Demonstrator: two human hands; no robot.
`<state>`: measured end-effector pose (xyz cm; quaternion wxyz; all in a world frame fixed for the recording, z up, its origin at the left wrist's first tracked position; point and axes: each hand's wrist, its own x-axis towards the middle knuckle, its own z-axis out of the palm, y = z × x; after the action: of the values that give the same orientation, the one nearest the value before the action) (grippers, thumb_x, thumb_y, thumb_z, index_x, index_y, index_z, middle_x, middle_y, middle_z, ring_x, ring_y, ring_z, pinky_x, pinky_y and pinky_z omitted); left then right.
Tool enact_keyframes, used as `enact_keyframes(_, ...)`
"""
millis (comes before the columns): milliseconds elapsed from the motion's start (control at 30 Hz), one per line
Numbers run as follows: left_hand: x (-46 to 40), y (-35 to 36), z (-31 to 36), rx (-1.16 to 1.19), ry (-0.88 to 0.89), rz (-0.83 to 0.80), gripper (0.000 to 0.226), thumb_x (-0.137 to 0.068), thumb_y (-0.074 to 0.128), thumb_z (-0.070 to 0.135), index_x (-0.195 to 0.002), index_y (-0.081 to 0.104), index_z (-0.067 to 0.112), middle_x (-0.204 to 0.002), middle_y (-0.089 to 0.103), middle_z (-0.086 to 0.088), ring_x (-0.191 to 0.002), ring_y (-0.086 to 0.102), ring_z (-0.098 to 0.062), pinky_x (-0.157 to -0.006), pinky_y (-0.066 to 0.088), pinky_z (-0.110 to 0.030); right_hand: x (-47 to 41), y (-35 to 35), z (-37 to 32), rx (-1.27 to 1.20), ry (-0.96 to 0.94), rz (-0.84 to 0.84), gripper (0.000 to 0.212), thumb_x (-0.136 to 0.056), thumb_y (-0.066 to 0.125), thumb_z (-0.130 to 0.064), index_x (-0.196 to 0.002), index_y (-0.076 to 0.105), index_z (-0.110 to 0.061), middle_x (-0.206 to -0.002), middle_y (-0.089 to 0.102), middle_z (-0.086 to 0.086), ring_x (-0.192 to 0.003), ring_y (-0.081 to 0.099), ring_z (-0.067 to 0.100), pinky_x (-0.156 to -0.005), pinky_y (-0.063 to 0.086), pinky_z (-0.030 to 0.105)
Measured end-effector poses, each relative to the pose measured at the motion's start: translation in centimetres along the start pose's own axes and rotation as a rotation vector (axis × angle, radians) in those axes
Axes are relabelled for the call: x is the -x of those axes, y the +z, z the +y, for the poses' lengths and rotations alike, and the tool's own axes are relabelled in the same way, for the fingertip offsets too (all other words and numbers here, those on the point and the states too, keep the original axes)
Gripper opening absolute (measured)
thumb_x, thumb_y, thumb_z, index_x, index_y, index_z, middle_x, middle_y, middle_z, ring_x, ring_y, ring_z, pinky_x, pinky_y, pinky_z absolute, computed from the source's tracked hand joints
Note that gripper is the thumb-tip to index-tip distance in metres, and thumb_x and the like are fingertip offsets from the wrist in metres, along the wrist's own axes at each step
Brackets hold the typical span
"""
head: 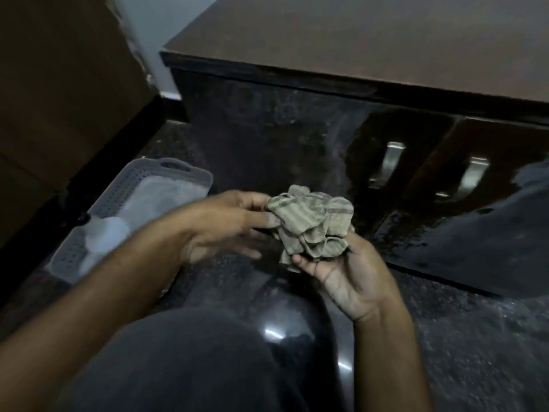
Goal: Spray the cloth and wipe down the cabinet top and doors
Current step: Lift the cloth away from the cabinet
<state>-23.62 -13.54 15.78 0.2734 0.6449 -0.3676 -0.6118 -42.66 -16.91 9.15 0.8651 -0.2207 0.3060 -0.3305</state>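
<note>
A crumpled greenish striped cloth (312,223) is bunched in front of the dark cabinet. My right hand (350,272) cups it from below, palm up, fingers curled into its folds. My left hand (225,224) touches the cloth's left edge with thumb and fingertips. The cabinet has a brown top (371,34) and glossy dark doors (267,129) with two metal handles (386,165). A pale spray bottle (104,233) with a dark cap lies in the basket at left, blurred.
A grey perforated plastic basket (166,173) sits on the dark speckled floor (460,337) at left, beside a brown wooden panel (59,84). My knee in dark cloth (193,352) fills the lower middle. A pale wall strip shows behind the cabinet's left corner.
</note>
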Motion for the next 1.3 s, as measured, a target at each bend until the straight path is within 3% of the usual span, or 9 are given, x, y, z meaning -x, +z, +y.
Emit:
enact_keyframes(133,0.1,-1.5,-5.6,0.470,0.011,0.006,0.034,-0.096,0.050,0.002,-0.128,0.057,-0.007,-0.122,0.065,-0.027,-0.107,0.067,-0.035,-0.093,0.056,-0.049,-1.5,2.1,2.3,0.179,0.076,-0.023,0.037,-0.101,0.037,-0.020,-0.119,0.068,-0.009,-0.117,0.072,0.014,-0.100,0.073,0.025,-0.079,0.054,0.037)
enact_keyframes(267,0.2,-3.7,-9.5,0.541,-0.015,0.134,0.022,-0.090,0.052,-0.008,-0.108,0.065,-0.012,-0.101,0.070,-0.021,-0.096,0.069,-0.031,-0.087,0.059,-0.045,-3.7,3.7,5.2,0.398,0.160,0.029,0.027,-0.100,0.046,-0.017,-0.115,0.069,-0.017,-0.100,0.077,0.007,-0.077,0.074,0.016,-0.053,0.055,0.028)
enact_keyframes(367,-0.9,-5.6,-10.4,0.594,-0.018,0.340,0.030,-0.085,0.061,-0.005,-0.111,0.059,-0.021,-0.102,0.067,-0.027,-0.089,0.069,-0.032,-0.081,0.061,-0.043,-6.6,5.9,6.5,0.514,0.137,0.053,0.029,-0.097,0.050,-0.009,-0.114,0.070,-0.020,-0.104,0.077,0.005,-0.084,0.073,0.019,-0.064,0.056,0.029)
enact_keyframes(467,-1.6,-7.3,-10.7,0.754,0.015,0.568,0.033,-0.076,0.069,0.008,-0.103,0.066,-0.011,-0.097,0.066,-0.024,-0.087,0.065,-0.032,-0.083,0.055,-0.045,-9.7,8.5,6.9,0.615,0.153,0.051,0.027,-0.096,0.051,-0.004,-0.109,0.073,-0.015,-0.102,0.077,0.007,-0.083,0.072,0.018,-0.066,0.058,0.029)
enact_keyframes(567,-1.8,-8.5,-12.1,0.811,0.072,0.780,0.026,-0.078,0.068,0.009,-0.099,0.066,-0.006,-0.097,0.071,-0.022,-0.089,0.069,-0.037,-0.079,0.056,-0.043,-12.8,10.6,7.7,0.604,0.207,0.014,0.024,-0.098,0.051,-0.008,-0.106,0.074,-0.006,-0.099,0.077,0.014,-0.089,0.074,0.027,-0.082,0.061,0.043)
enact_keyframes(733,-2.3,-11.0,-15.1,0.749,0.136,1.098,0.044,-0.084,0.061,0.000,-0.121,0.061,0.024,-0.109,0.073,-0.007,-0.099,0.072,-0.023,-0.084,0.061,-0.041,-17.4,13.2,11.0,0.687,0.303,-0.101,0.029,-0.098,0.055,-0.025,-0.107,0.073,-0.003,-0.101,0.076,0.016,-0.096,0.073,0.031,-0.091,0.057,0.047)
enact_keyframes(933,-3.7,-12.8,-17.9,0.680,0.033,1.171,0.045,-0.085,0.056,0.001,-0.123,0.065,0.024,-0.117,0.071,0.002,-0.104,0.068,-0.015,-0.094,0.057,-0.039,-21.8,13.4,15.4,1.485,-0.068,-0.154,0.015,-0.091,0.064,-0.011,-0.105,0.068,-0.008,-0.102,0.072,0.009,-0.094,0.066,0.023,-0.077,0.045,0.023)
enact_keyframes(1200,-4.4,-13.8,-19.4,0.685,-0.083,1.074,0.049,-0.068,0.056,0.032,-0.113,0.067,0.016,-0.104,0.075,-0.004,-0.095,0.070,-0.023,-0.088,0.058,-0.046,-24.0,14.6,17.3,1.784,-0.205,-0.164,0.019,-0.084,0.068,-0.012,-0.102,0.071,-0.009,-0.098,0.073,0.014,-0.094,0.068,0.030,-0.080,0.052,0.028)
enact_keyframes(1300,-5.2,-14.2,-20.4,0.543,-0.117,1.039,0.044,-0.083,0.057,0.024,-0.126,0.063,0.016,-0.120,0.070,-0.005,-0.107,0.066,-0.024,-0.097,0.053,-0.043,-23.8,14.1,18.2,1.793,-0.207,-0.161,0.024,-0.083,0.062,-0.005,-0.106,0.070,-0.007,-0.103,0.072,0.014,-0.095,0.066,0.030,-0.087,0.053,0.030)
